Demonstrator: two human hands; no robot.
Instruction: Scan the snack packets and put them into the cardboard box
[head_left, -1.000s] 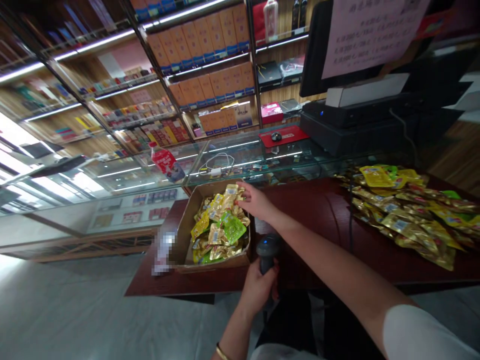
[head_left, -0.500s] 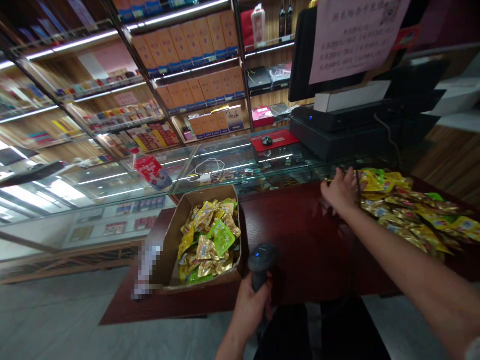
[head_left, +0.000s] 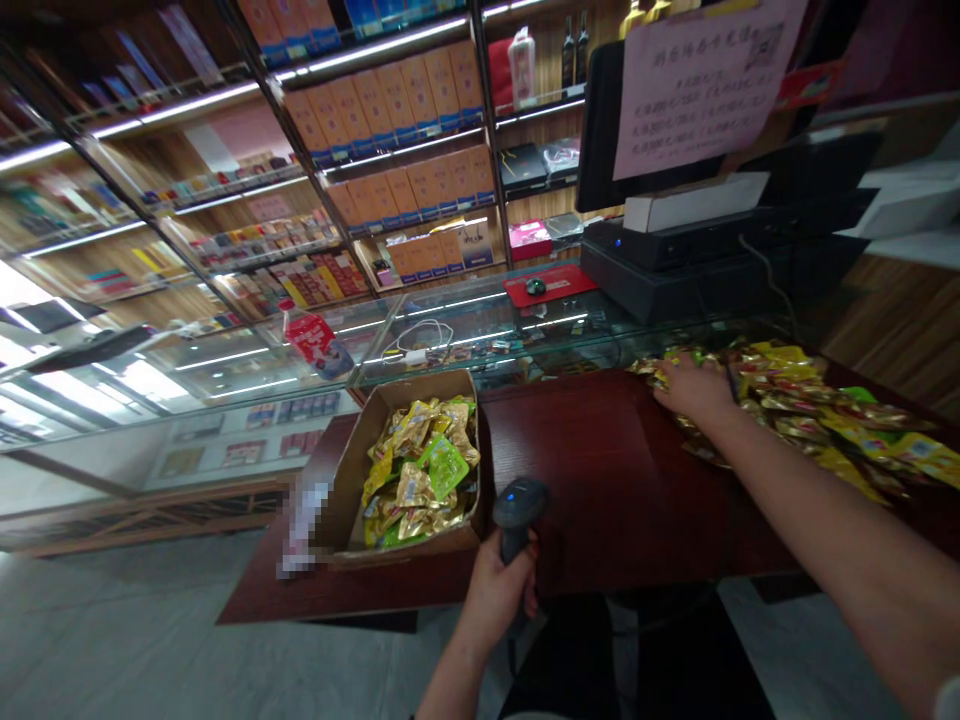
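Note:
My left hand (head_left: pixel 495 590) is wrapped round the grip of a dark handheld barcode scanner (head_left: pixel 520 502), held near the counter's front edge with a small blue light showing on its top. On the right, my right hand (head_left: pixel 696 390) lies over the left side of a pile of gold, yellow and green snack packets (head_left: pixel 802 405). Its fingers reach out across the packets, though their tips are partly hidden among them. Left of the scanner stands an open cardboard box (head_left: pixel 352 480) with many similar packets (head_left: pixel 424 470) inside.
The dark red wooden counter (head_left: pixel 570 450) meets a glass display case (head_left: pixel 450 300). A monitor (head_left: pixel 600 130) with a pink notice stands above a black cash drawer (head_left: pixel 652 280). Beyond are a red jug (head_left: pixel 315 340), a mouse (head_left: pixel 535 287) and stocked shelves.
My right hand has come down onto the packets, and some of them now lie farther left, around its fingers. The left hand still holds the scanner; the view has shifted slightly.

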